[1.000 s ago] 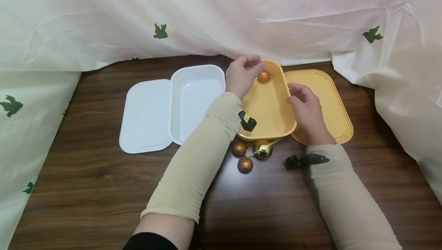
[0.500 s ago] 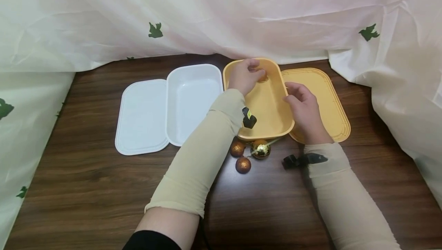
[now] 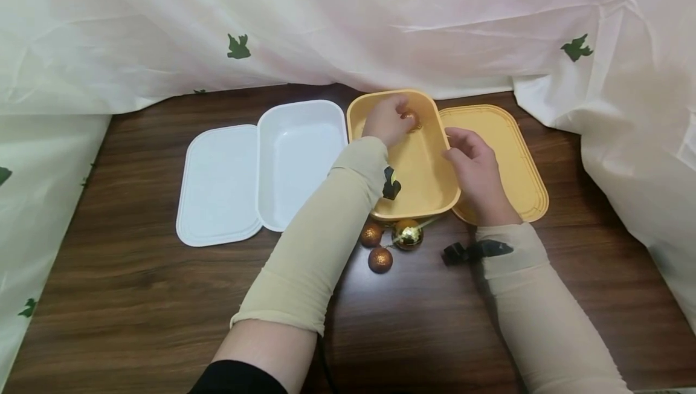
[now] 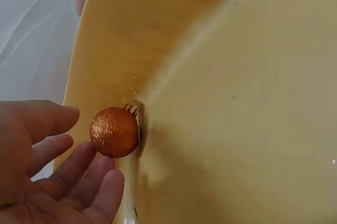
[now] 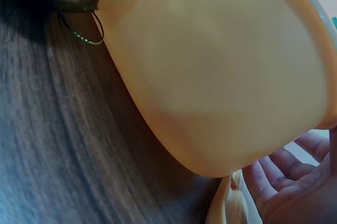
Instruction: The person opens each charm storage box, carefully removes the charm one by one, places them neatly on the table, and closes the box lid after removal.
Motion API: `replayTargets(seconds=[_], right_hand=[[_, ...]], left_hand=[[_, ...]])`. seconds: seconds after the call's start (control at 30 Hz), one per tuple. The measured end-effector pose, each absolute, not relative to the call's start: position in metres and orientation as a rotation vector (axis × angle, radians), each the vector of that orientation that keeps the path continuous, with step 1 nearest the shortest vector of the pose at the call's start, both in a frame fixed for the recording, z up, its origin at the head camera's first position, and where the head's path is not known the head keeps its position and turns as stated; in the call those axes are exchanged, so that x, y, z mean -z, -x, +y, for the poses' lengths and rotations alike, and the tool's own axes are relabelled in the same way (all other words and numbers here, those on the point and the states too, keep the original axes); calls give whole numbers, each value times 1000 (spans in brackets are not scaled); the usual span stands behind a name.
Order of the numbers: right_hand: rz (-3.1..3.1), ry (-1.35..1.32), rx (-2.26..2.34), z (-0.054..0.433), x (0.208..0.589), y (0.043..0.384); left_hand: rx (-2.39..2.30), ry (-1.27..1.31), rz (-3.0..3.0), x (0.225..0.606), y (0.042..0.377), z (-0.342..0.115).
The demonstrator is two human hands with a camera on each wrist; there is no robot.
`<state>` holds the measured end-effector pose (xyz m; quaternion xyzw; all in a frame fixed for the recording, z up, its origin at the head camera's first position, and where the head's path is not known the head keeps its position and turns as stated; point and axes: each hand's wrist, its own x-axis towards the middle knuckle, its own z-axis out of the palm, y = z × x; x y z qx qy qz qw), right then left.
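An orange glitter Christmas bauble (image 4: 114, 132) with a gold cap lies in the far end of the yellow plastic container (image 3: 415, 170). My left hand (image 3: 387, 121) reaches inside over the container's left side. In the left wrist view its fingers (image 4: 108, 195) are spread just under the bauble, close to or touching it, while the thumb stands apart. My right hand (image 3: 475, 167) is at the container's right wall, thumb tip at the rim. Its fingers (image 5: 287, 163) lie loosely curved outside the wall in the right wrist view; its thumb is mostly hidden there.
Two orange baubles (image 3: 380, 259) and a shiny gold bauble (image 3: 408, 235) lie before the yellow container. A white container (image 3: 301, 164) and white lid (image 3: 220, 188) stand left; a yellow lid (image 3: 505, 158) lies right. A white curtain (image 3: 326, 25) hangs behind the wooden table (image 3: 136, 297).
My left hand has come down from above the rim into the yellow container, beside the bauble. My right hand stays at the right rim. The whole view has shifted slightly.
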<state>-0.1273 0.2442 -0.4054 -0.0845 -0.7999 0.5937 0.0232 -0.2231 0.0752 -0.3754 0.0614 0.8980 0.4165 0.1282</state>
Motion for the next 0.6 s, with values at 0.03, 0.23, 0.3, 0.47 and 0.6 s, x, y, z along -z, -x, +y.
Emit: replayTargets(seconds=[0.03,0.23,0.3,0.47,0.6], right_hand=[[-2477,259,-1835,244,405,127],[-2469,261,-1842,243,404,127],[-2464,263,-1848,243,405,127],[-2462,268,-1850,243,405,127],[-2486,276,-1842,243,404,127]], left_hand=[[-1192,-190,2621,375,223,76],[-1036,-259,2696,377,223,77],[-996,-273,2706,377,222,78],[-959,-316,2681,378,220,79],[-955,-361,2657,379,218,80]])
